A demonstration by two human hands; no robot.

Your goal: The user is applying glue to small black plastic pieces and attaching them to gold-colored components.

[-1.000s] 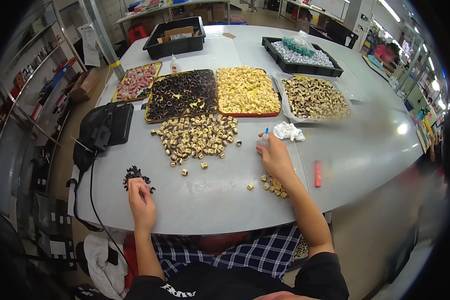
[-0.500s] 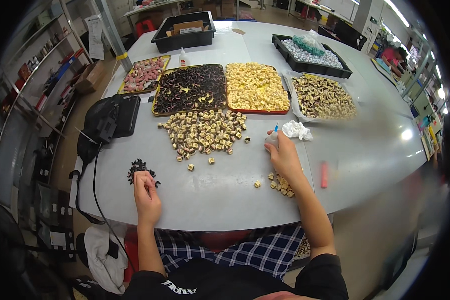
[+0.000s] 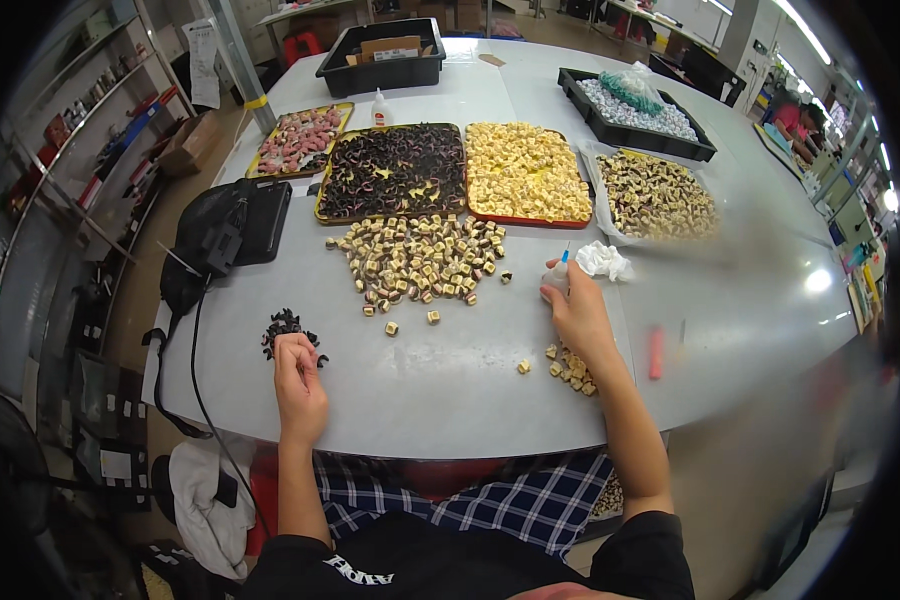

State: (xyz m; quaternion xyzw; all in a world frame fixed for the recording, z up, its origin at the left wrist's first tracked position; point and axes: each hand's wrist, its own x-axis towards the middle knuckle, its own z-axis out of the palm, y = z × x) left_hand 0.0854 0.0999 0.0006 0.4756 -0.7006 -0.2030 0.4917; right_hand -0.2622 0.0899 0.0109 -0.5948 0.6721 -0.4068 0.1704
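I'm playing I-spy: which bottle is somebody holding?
The blue-tipped bottle, in the person's right hand. The other bottle is in nobody's hand; it stands upright just beyond the tray of black bits.

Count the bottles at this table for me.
2. One blue-tipped bottle is in the right hand; one whitish bottle stands upright behind the tray of black pieces. Others may be hidden from view.

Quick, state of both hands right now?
Left hand: curled by the black pieces; whether holding one, can't tell.
Right hand: closed around a blue-tipped bottle.
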